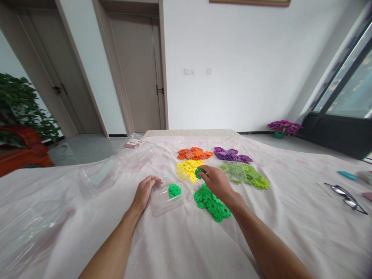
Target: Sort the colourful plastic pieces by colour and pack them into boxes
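My right hand [216, 181] pinches a green snowflake disc [198, 173] between thumb and fingers, above the table between the yellow and green heaps. At the left end of a shallow clear plastic box [162, 207], my left hand [143, 192] is closed on the rim. Inside that box, at its right end, lie a few green snowflake discs [174, 190]. A loose pile of green discs [215, 205] spreads on the cloth below my right hand. Just behind it are yellow discs [190, 166], partly hidden by the hand.
Orange discs [194, 153], purple discs [231, 154] and lime-green discs [255, 177] lie in heaps farther back. A clear lid [236, 170] partly covers the lime ones. Clear packaging [100, 174] lies left on the tablecloth [162, 248]; glasses [345, 197] rest at right.
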{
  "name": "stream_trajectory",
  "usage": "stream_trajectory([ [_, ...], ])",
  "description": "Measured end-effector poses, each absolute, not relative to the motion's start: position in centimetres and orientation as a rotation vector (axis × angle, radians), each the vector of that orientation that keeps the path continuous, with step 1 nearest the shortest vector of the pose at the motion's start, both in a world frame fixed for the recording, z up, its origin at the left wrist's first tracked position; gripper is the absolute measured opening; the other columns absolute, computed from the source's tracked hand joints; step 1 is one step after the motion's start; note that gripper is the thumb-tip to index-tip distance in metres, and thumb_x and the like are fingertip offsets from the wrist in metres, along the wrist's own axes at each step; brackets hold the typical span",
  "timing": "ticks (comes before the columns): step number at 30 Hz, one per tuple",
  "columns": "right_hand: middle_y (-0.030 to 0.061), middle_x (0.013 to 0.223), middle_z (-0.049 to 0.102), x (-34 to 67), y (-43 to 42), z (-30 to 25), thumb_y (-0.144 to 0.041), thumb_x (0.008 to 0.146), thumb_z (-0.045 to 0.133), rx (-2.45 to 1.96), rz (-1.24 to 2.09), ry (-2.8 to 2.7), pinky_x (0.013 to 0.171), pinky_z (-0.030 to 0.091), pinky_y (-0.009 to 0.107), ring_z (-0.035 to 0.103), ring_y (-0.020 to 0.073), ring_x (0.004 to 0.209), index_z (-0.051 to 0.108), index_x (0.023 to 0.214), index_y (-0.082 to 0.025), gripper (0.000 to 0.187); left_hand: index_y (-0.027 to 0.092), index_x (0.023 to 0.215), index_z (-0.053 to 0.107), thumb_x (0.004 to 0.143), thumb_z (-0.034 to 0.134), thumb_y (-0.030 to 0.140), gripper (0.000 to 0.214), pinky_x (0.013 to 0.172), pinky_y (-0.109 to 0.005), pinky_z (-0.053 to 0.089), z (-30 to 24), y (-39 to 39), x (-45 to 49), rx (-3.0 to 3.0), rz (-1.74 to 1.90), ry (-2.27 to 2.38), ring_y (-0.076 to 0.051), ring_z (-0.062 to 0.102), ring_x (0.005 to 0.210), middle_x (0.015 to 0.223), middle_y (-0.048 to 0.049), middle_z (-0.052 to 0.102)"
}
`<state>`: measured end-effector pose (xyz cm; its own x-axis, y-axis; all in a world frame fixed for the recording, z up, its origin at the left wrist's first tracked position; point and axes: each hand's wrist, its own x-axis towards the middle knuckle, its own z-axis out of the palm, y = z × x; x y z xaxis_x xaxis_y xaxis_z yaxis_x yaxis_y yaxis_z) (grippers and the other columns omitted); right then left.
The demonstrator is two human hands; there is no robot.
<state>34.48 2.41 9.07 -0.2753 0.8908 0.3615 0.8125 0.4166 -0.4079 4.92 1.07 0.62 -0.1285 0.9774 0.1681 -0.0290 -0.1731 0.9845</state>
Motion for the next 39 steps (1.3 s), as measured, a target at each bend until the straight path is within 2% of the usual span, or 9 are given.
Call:
stream_trajectory([
  [5, 0.0047, 0.103, 0.073, 33.0, 1.6, 8.9, -0.028, 0.089, 0.053, -1.110, 0.459, -2.059, 0.078, 0.047, 0.028, 0.066, 0.0173, 0.086, 0.069, 0.111, -0.021, 0.027, 0.015, 0.090, 0.067, 0.083, 0.054, 0.037, 0.026, 0.083, -0.032, 0.048, 1.1, 0.8, 5.1, 1.334, 1.345, 1.152, -0.020, 0.066, 0.082, 0.089, -0.0080, 0.074],
  [8, 0.0047, 0.104, 0.072, 33.1, 1.7, 8.9, -0.026, 0.088, 0.055, -1.061, 0.530, -2.108, 0.077, 0.048, 0.027, 0.065, 0.0154, 0.083, 0.068, 0.115, -0.021, 0.030, 0.015, 0.093, 0.067, 0.085, 0.053, 0.041, 0.030, 0.083, -0.032, 0.048, 1.2, 0.6, 5.2, 1.358, 1.305, 1.149, -0.020, 0.066, 0.083, 0.091, -0.0084, 0.074],
  [13, 0.0056, 0.098, 0.073, 35.8, 2.7, 9.7, -0.022, 0.085, 0.057, -1.322, 0.375, -2.305, 0.076, 0.045, 0.026, 0.064, 0.0175, 0.086, 0.074, 0.099, -0.019, 0.022, 0.015, 0.091, 0.068, 0.083, 0.056, 0.042, 0.031, 0.083, -0.033, 0.048, 1.2, 0.6, 5.3, 1.333, 1.310, 1.146, -0.022, 0.067, 0.085, 0.090, -0.0093, 0.074],
  [17, 0.0063, 0.096, 0.071, 36.7, 2.7, 9.4, -0.030, 0.079, 0.066, -1.565, 0.325, -2.523, 0.071, 0.041, 0.025, 0.064, 0.0199, 0.087, 0.074, 0.100, -0.021, 0.025, 0.015, 0.088, 0.068, 0.081, 0.059, 0.042, 0.030, 0.082, -0.034, 0.049, 1.5, 0.5, 5.5, 1.306, 1.320, 1.151, -0.023, 0.067, 0.086, 0.090, -0.0100, 0.074],
  [20, 0.0072, 0.100, 0.069, 36.0, 2.3, 8.7, -0.038, 0.075, 0.070, -1.599, 0.306, -2.641, 0.069, 0.039, 0.025, 0.062, 0.0214, 0.090, 0.074, 0.104, -0.022, 0.033, 0.014, 0.088, 0.068, 0.079, 0.059, 0.043, 0.031, 0.082, -0.035, 0.050, 1.8, 0.4, 5.7, 1.290, 1.321, 1.164, -0.023, 0.068, 0.083, 0.088, -0.0101, 0.074],
  [23, 0.0080, 0.102, 0.066, 35.4, 1.9, 8.1, -0.038, 0.073, 0.071, -1.596, 0.299, -2.687, 0.068, 0.037, 0.025, 0.061, 0.0221, 0.092, 0.073, 0.102, -0.022, 0.033, 0.014, 0.088, 0.068, 0.079, 0.059, 0.042, 0.031, 0.082, -0.035, 0.050, 1.9, 0.4, 5.7, 1.289, 1.314, 1.174, -0.022, 0.068, 0.081, 0.087, -0.0103, 0.074],
  [28, 0.0055, 0.098, 0.066, 35.3, 2.0, 7.9, -0.028, 0.070, 0.072, -1.566, 0.340, -2.575, 0.066, 0.035, 0.024, 0.059, 0.0188, 0.087, 0.071, 0.096, -0.021, 0.027, 0.014, 0.088, 0.068, 0.079, 0.059, 0.042, 0.031, 0.083, -0.035, 0.049, 1.8, 0.4, 5.7, 1.294, 1.316, 1.173, -0.022, 0.068, 0.082, 0.088, -0.0103, 0.074],
  [33, 0.0005, 0.081, 0.067, 35.6, 2.9, 7.4, -0.022, 0.069, 0.069, -1.570, 0.398, -2.421, 0.060, 0.031, 0.023, 0.056, 0.0145, 0.073, 0.067, 0.082, -0.020, 0.013, 0.014, 0.087, 0.069, 0.077, 0.061, 0.043, 0.031, 0.082, -0.035, 0.050, 2.1, 0.3, 5.8, 1.281, 1.320, 1.177, -0.022, 0.068, 0.078, 0.087, -0.0101, 0.074],
  [39, 0.0003, 0.074, 0.064, 35.2, 3.5, 8.0, -0.027, 0.076, 0.067, -1.425, 0.338, -2.019, 0.059, 0.033, 0.023, 0.054, 0.0129, 0.067, 0.062, 0.077, -0.018, 0.010, 0.014, 0.089, 0.069, 0.081, 0.058, 0.041, 0.030, 0.084, -0.035, 0.049, 1.7, 0.5, 5.6, 1.316, 1.314, 1.163, -0.023, 0.068, 0.085, 0.090, -0.0104, 0.074],
])
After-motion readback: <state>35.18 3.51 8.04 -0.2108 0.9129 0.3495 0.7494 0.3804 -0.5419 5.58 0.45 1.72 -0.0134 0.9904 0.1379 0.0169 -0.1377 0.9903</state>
